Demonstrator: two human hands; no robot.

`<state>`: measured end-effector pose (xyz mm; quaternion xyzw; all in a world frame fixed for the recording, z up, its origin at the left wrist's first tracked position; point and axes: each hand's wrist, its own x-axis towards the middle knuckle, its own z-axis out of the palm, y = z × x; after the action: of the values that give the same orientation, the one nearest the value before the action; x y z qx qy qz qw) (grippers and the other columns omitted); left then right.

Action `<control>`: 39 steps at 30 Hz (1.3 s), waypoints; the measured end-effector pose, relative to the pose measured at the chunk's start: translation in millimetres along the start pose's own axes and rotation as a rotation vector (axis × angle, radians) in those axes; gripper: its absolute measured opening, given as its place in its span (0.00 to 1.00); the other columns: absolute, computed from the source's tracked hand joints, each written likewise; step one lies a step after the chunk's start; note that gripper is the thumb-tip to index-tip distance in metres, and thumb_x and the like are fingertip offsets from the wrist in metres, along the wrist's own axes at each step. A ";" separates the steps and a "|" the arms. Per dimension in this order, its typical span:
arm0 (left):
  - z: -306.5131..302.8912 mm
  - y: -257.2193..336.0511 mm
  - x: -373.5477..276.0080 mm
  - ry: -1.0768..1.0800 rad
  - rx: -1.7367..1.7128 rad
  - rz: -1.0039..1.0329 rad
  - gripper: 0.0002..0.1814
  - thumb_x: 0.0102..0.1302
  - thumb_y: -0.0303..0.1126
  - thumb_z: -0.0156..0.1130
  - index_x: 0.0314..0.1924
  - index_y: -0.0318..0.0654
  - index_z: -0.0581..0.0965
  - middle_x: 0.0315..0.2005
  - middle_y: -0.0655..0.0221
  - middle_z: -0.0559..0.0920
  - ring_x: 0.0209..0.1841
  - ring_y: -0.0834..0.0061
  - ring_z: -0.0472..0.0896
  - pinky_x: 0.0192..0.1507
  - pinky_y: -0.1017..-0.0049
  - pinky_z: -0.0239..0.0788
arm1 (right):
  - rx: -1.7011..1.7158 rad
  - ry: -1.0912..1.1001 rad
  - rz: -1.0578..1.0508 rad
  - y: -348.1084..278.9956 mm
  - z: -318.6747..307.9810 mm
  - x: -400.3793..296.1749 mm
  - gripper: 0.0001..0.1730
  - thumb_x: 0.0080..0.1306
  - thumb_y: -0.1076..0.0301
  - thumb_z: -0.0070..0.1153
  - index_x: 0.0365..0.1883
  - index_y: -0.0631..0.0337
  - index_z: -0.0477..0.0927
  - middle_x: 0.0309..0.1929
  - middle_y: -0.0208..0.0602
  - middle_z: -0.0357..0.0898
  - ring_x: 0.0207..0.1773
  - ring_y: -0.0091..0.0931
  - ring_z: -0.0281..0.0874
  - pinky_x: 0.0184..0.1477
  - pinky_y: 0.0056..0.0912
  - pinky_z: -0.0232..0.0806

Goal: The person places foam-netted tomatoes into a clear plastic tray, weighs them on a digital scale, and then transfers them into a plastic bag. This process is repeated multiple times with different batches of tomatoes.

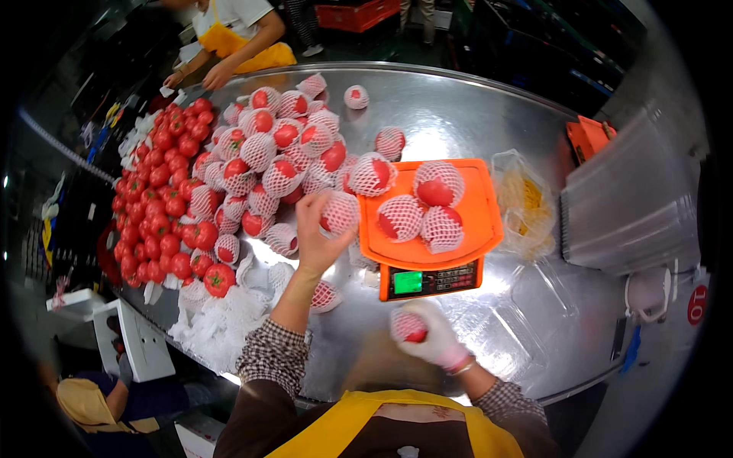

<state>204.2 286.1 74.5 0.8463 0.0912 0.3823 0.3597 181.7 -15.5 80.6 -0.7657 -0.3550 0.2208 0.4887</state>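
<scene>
Bare, my left hand [318, 240] grips a tomato in a white foam net [341, 212], just left of the orange scale pan [484, 229]. My right hand [440, 338] wears a white glove and holds another netted tomato [409, 325] over the steel table, in front of the scale. Three netted tomatoes [440, 183] sit together on the pan. A further netted tomato [372, 174] is at the pan's upper left corner. Below the pan, the scale's display [408, 281] glows green.
Netted tomatoes [275, 149] and bare tomatoes [152, 200] are heaped at left, beside loose foam nets [223, 326]. Right of the scale are a bag of yellow bands [524, 200], clear plastic lids [527, 326] and stacked clear containers [630, 200]. A co-worker's hands [215, 74] are at the far edge.
</scene>
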 end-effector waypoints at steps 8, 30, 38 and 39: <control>21.8 16.2 -16.5 -0.228 -0.060 -0.006 0.52 0.45 0.32 0.81 0.69 0.41 0.63 0.62 0.56 0.67 0.66 0.57 0.67 0.65 0.60 0.64 | -0.026 -0.159 -0.020 17.3 63.6 -15.4 0.33 0.55 0.62 0.68 0.60 0.54 0.74 0.59 0.40 0.73 0.62 0.40 0.72 0.63 0.39 0.68; -70.1 -29.2 -127.4 -0.737 0.337 -0.190 0.39 0.45 0.33 0.76 0.61 0.40 0.74 0.58 0.54 0.73 0.60 0.51 0.74 0.60 0.61 0.70 | -0.308 -0.009 -0.450 8.6 107.7 62.1 0.22 0.54 0.69 0.63 0.48 0.49 0.76 0.48 0.33 0.73 0.50 0.36 0.76 0.50 0.40 0.73; -65.4 -43.2 -93.1 -0.491 0.350 -0.152 0.36 0.44 0.27 0.70 0.59 0.41 0.75 0.57 0.57 0.74 0.58 0.53 0.74 0.57 0.62 0.71 | -0.354 -0.047 -0.421 12.9 117.5 64.7 0.17 0.55 0.67 0.61 0.45 0.50 0.75 0.45 0.33 0.72 0.48 0.35 0.75 0.49 0.39 0.72; -65.3 -43.2 -90.6 -0.511 0.354 -0.166 0.36 0.44 0.27 0.70 0.59 0.41 0.75 0.57 0.57 0.74 0.58 0.52 0.74 0.58 0.62 0.71 | -0.342 -0.062 -0.421 10.9 116.6 66.0 0.18 0.56 0.67 0.61 0.46 0.49 0.76 0.45 0.33 0.72 0.48 0.35 0.75 0.50 0.39 0.72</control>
<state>100.2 313.7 21.8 0.9539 0.1317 0.1052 0.2481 148.3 100.7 21.8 -0.7393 -0.5534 0.0747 0.3762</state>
